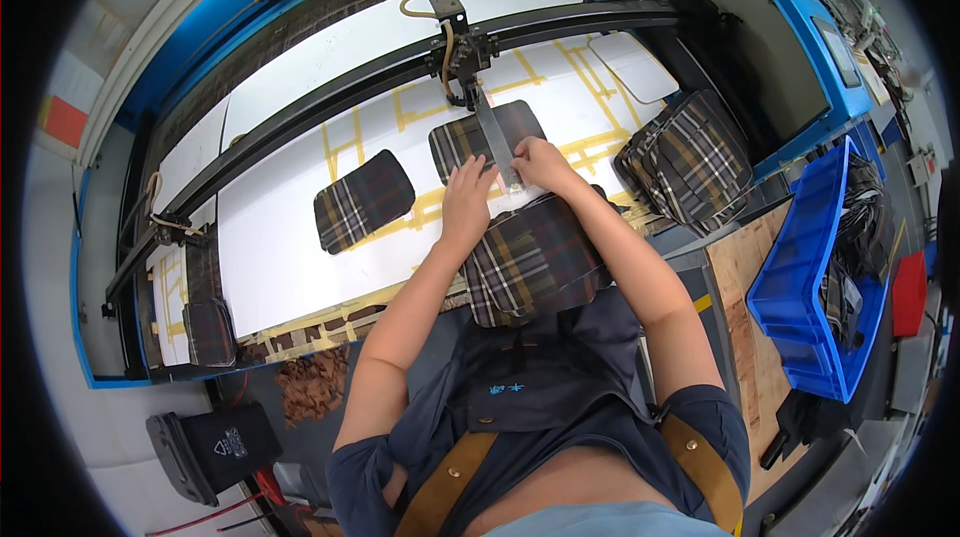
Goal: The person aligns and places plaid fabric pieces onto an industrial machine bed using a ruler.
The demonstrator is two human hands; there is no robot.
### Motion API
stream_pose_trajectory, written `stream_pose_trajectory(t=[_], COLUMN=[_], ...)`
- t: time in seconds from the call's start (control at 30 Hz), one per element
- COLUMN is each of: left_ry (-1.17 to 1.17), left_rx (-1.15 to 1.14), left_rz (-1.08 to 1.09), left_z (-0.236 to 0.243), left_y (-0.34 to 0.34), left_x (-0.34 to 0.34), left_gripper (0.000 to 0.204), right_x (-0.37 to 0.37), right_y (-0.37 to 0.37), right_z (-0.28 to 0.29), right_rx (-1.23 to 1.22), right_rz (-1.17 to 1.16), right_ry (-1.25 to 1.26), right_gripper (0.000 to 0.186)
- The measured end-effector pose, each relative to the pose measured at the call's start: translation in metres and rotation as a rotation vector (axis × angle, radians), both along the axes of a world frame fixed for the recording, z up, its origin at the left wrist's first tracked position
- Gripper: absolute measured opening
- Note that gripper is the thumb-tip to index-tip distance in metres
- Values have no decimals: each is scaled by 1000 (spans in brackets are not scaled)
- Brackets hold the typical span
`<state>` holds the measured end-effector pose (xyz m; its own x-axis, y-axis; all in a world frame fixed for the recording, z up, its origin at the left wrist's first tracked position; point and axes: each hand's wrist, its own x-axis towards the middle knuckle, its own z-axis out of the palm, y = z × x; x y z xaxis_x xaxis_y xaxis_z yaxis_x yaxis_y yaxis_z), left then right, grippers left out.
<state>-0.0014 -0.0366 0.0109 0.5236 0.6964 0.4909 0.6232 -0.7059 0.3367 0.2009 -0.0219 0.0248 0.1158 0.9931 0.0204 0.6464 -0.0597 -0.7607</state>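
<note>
A plaid fabric panel with rounded corners lies on the white bed of a machine. Across it runs a narrow metal ruler, its far end close under the machine head. My left hand rests with fingers stretched out over the near-left part of the panel, beside the ruler. At the ruler's other side, the bent fingers of my right hand close at its edge near the lower end. Nearer to me, a stack of plaid panels sits at the bed's front edge, below my hands.
Another plaid panel lies to the left. More plaid pieces are piled at right. A black gantry carrying the machine head crosses above the bed. A blue bin with dark items stands at right.
</note>
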Motion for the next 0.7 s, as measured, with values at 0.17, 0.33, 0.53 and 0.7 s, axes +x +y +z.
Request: stream_pose_trajectory(t=[0.17, 0.33, 0.53, 0.7], left_ry=[14, 21, 66, 45], left_rx=[-14, 2, -4, 20], left_rz=[0, 24, 27, 2], left_z=[-1, -2, 1, -2], left_y=[-1, 0, -3, 3], left_x=[0, -4, 2, 5], left_gripper=[47, 48, 48, 43], right_x=[-5, -19, 12, 71], right_y=[10, 10, 1, -25], right_z=[2, 22, 10, 72], right_rx=[-78, -200, 44, 209], right_rz=[-6, 130, -95, -342], right_ry=[80, -102, -246, -407], right_gripper=[33, 36, 35, 27])
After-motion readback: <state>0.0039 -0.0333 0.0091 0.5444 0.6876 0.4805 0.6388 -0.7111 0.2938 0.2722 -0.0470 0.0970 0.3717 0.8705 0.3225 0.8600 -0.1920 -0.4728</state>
